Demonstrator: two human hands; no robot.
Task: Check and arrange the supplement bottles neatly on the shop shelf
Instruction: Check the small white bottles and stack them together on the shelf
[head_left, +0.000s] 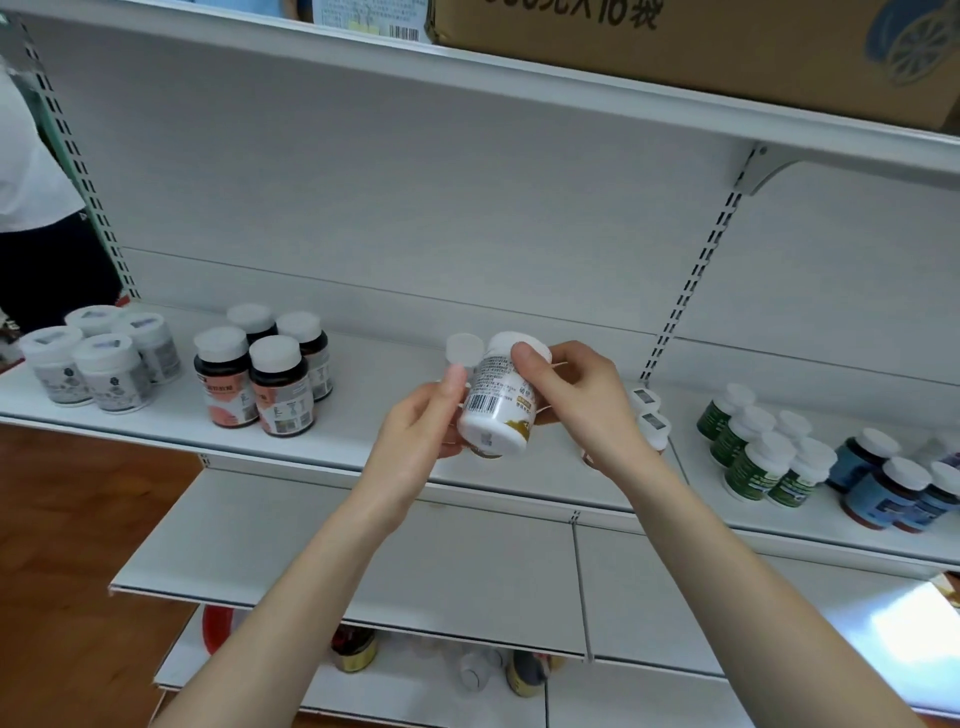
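Observation:
Both my hands hold one white supplement bottle (498, 402) with a barcode and gold print, tilted above the white shop shelf (363, 441). My left hand (421, 431) grips its lower side, thumb up along the label. My right hand (576, 395) grips the upper part, thumb on the white cap. Another white-capped bottle (464, 351) stands just behind it. On the shelf stand several grey-white bottles (101, 364) at the left and several dark bottles with pink labels (270, 374) beside them. Two white bottles (649, 415) are partly hidden behind my right wrist.
Green-label bottles (758, 452) and blue-label bottles (893, 483) stand on the right shelf section. A cardboard box (701, 47) sits on the top shelf. Lower shelves hold a few jars (358, 649). A person in a white top (31, 182) stands at the far left.

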